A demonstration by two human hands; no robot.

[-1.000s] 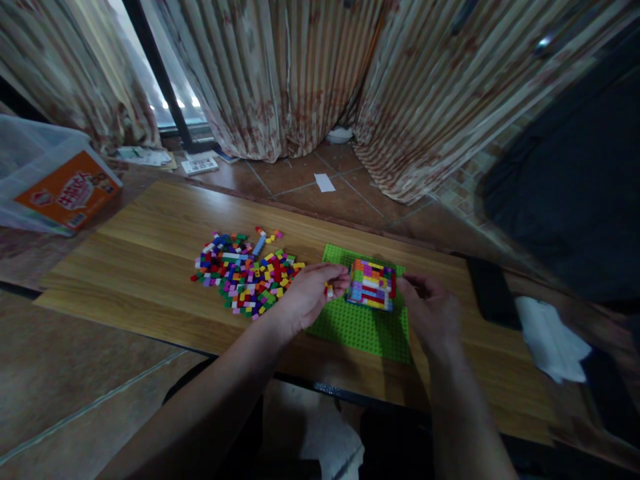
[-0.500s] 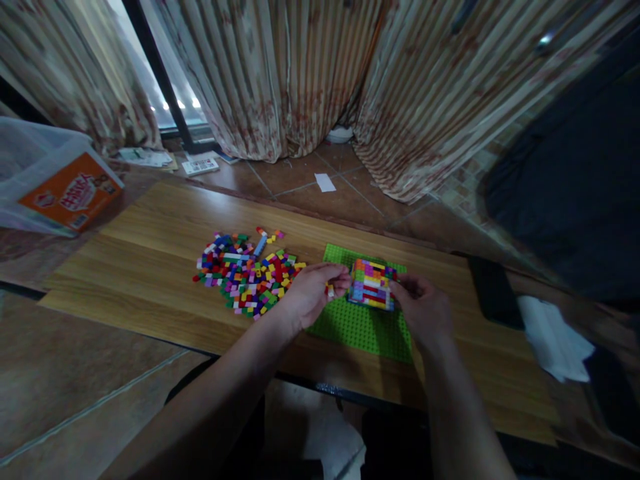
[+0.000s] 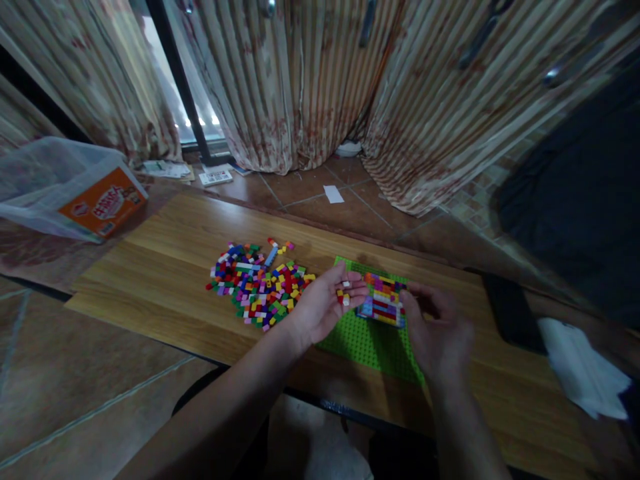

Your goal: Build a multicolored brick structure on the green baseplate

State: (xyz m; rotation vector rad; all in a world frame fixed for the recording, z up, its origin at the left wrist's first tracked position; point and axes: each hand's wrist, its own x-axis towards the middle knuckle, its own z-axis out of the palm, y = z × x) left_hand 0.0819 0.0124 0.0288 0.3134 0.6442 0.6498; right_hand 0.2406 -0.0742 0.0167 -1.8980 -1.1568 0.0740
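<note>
My left hand [image 3: 330, 300] is palm up with its fingers loosely extended, and a few small toy bricks [image 3: 343, 297], white, yellow and red, rest on it. Just beyond those fingertips stands a multicoloured block built of toy bricks [image 3: 383, 300], on a green studded baseplate [image 3: 370, 347]. My right hand [image 3: 437, 327], partly blurred, is at the block's right side, the thumb against its edge and the other fingers curled behind; their tips are hard to see. To the left, a heap of loose toy bricks [image 3: 260, 287] is spread on the table.
The wooden table [image 3: 160, 267] runs across the view. A clear plastic box with an orange label [image 3: 103, 203] stands beyond its left end. A dark flat object [image 3: 513, 310] and white paper or tissue [image 3: 583, 367] lie at the right. Patterned curtains [image 3: 325, 87] hang behind.
My left hand has opened out more, so the bricks on its palm show. My right hand stays by the block's right side. The whole view has shifted slightly.
</note>
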